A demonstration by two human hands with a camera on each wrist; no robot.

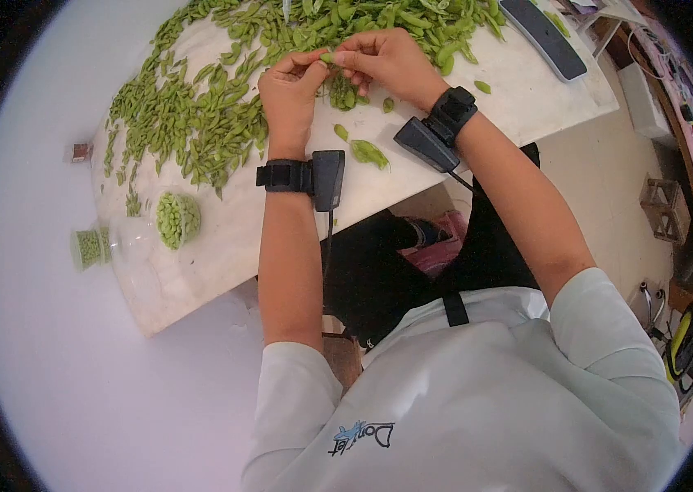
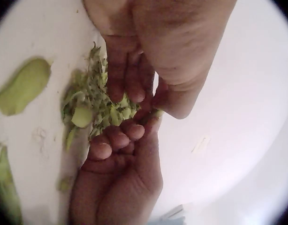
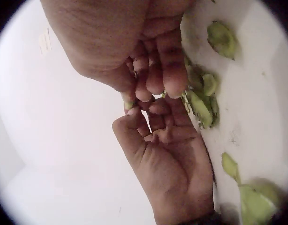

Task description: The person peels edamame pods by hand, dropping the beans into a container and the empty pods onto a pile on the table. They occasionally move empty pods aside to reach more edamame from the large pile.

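Observation:
Both hands meet over the white table (image 1: 518, 98) and pinch one small green bean pod (image 1: 327, 57) between their fingertips. My left hand (image 1: 312, 61) holds its left end and my right hand (image 1: 345, 57) its right end. In the left wrist view the left hand (image 2: 148, 96) comes from the top and the right hand (image 2: 120, 136) from below, with a bit of the pod (image 2: 157, 113) showing between them. The right wrist view has the right hand (image 3: 153, 91) on top and the left hand (image 3: 148, 115) palm up beneath. Emptied pod shells (image 1: 345, 92) (image 2: 99, 105) (image 3: 200, 105) lie under the hands.
A wide heap of green pods (image 1: 199, 107) covers the table's far and left parts. A small clear bowl of shelled beans (image 1: 176, 220) and a jar (image 1: 88, 248) stand at the left end. A dark flat device (image 1: 543, 37) lies at the far right. Loose shells (image 1: 368, 152) lie near the front edge.

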